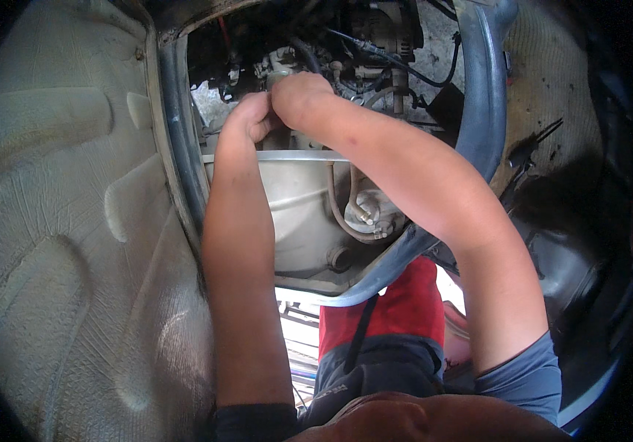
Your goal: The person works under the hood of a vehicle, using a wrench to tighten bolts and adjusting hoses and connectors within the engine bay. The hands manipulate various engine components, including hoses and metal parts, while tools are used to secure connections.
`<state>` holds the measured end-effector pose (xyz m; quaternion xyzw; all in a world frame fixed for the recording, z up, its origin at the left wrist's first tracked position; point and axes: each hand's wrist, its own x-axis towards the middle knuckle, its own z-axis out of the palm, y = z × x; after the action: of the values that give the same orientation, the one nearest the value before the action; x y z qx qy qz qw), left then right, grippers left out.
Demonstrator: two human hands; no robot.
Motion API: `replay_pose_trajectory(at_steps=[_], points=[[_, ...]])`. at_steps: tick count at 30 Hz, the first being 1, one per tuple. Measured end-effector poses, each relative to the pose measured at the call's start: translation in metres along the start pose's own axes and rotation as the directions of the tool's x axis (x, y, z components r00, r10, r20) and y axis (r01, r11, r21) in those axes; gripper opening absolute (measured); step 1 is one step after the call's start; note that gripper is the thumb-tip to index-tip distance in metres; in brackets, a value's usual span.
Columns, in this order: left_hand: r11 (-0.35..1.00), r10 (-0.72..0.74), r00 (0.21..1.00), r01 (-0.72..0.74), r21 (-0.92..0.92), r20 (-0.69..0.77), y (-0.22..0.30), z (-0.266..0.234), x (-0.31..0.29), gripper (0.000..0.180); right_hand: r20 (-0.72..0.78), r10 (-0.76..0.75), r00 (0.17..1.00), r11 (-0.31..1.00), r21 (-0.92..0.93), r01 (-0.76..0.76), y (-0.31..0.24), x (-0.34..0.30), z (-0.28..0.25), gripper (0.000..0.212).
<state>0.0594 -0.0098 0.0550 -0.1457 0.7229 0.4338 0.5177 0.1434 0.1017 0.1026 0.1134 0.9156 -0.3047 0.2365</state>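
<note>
Both my arms reach through a framed opening into an engine bay. My right hand (300, 97) is bent at the wrist with its back toward me, its fingers curled down out of sight. Close against it, my left hand (253, 118) has its fingers curled in toward the right one. What the two hands grip is hidden by them. Just beyond the right hand's knuckles shows a small pale metal part (278, 76) of the engine (287, 60). A dark hose (305, 55) runs down close to the right hand.
A grey metal crossbar (298, 155) spans the opening under my forearms. Nearer lies a pale metal panel (294, 214) with hoses (333, 202) and a round fitting (372, 211). Black cables (405, 66) cross at the right. Dark rubber trim (482, 96) edges the opening; a textured mat (73, 206) covers the left.
</note>
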Motion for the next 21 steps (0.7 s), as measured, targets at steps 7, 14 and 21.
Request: replay_pose_trajectory(at_steps=[7,14,21], points=[[0.998,-0.033,0.998,0.035,-0.043,0.06,0.001,-0.002,0.002,0.027,-0.047,-0.146,0.988,0.946,-0.299,0.125,0.012,0.019,-0.007,0.029],[0.999,-0.022,0.995,0.026,-0.039,0.094,-0.003,-0.01,0.015,0.028,-0.017,-0.154,0.988,0.956,-0.255,0.144,0.019,0.028,-0.013,0.029],[0.997,-0.022,0.998,0.026,-0.077,0.053,-0.016,-0.029,0.031,0.024,-0.015,0.072,0.997,0.997,0.033,-0.072,-0.02,0.005,0.016,0.026]])
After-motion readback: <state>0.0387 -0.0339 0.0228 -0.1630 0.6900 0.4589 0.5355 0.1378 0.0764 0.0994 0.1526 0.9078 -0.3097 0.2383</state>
